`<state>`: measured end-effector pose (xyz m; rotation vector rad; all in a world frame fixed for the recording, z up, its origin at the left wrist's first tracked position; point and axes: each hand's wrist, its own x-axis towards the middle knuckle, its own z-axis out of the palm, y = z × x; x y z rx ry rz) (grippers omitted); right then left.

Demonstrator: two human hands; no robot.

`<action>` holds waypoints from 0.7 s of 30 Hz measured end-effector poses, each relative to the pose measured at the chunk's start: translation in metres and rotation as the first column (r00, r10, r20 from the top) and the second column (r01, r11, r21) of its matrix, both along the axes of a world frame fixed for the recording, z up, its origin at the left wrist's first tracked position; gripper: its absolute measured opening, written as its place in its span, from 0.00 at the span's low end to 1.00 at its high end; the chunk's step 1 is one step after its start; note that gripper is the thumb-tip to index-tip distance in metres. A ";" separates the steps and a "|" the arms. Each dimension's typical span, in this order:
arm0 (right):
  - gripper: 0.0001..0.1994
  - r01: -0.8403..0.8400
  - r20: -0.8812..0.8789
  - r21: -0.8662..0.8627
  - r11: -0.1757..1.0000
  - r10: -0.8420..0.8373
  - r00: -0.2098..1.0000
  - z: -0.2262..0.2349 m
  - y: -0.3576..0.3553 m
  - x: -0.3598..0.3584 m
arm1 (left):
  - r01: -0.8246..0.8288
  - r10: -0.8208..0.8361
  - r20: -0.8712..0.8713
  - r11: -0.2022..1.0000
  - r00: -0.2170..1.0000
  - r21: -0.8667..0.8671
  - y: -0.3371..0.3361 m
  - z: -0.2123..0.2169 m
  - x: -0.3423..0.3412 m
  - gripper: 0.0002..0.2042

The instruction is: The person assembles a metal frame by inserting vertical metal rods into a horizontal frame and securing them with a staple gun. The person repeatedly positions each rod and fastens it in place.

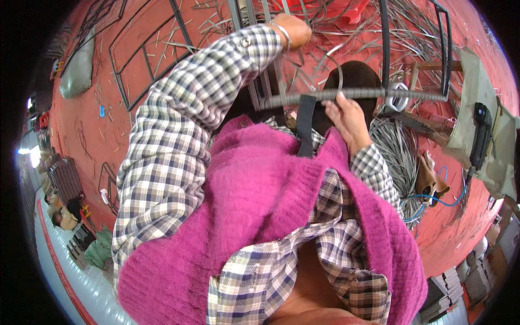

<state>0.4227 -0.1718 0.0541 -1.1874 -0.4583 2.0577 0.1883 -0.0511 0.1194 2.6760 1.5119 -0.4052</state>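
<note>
Fingers of the right hand (352,122) held half-bent against the grey-wrapped bar (295,99), upper centre, left hand (293,31) seen at top, neither grip can be told.

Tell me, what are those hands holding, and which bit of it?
The right hand may be pinching a thin grey strip by the part beside the wrapped bar. Whether the curled left hand grips anything cannot be told.

Left hand (295,30): fingers out of sight, seemingly curled, hold unclear. Thin pale-grey flat strip (340,78) motion-blurred. Black metal-bar frame (182,24) cut by top edge. Grey strip bundle (398,154) partly hidden behind checked right sleeve (374,169).
</note>
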 end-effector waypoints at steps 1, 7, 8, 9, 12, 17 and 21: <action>0.11 -0.014 -0.093 0.029 0.999 0.017 0.995 -0.003 0.008 -0.005 | -0.026 0.028 -0.092 1.000 0.995 0.013 0.002 0.000 0.001 0.05; 0.10 -0.415 0.400 0.146 0.898 0.330 0.855 0.013 0.027 -0.022 | -0.073 0.060 -0.140 0.993 0.988 -0.091 -0.014 -0.011 0.013 0.05; 0.11 -0.539 0.452 0.240 0.808 0.398 0.798 0.015 0.018 -0.026 | -0.034 0.019 -0.144 0.994 0.989 -0.103 -0.018 -0.012 0.012 0.05; 0.12 -0.644 0.467 0.214 0.735 0.502 0.728 0.016 0.010 -0.030 | 0.006 -0.023 -0.146 0.993 0.989 -0.114 -0.022 -0.013 0.010 0.05; 0.13 -0.735 0.633 0.272 0.621 0.461 0.623 0.013 -0.008 -0.040 | 0.022 -0.054 -0.165 0.981 0.985 -0.193 -0.026 -0.012 0.014 0.06; 0.11 -0.403 0.195 0.292 0.867 0.359 0.913 -0.005 -0.010 -0.047 | 0.041 -0.085 -0.165 0.967 0.983 -0.253 -0.037 -0.010 0.024 0.05; 0.10 -0.260 0.014 0.190 0.947 0.262 0.965 -0.021 -0.001 -0.057 | -0.019 -0.026 -0.170 0.966 0.985 -0.259 -0.042 -0.011 0.025 0.06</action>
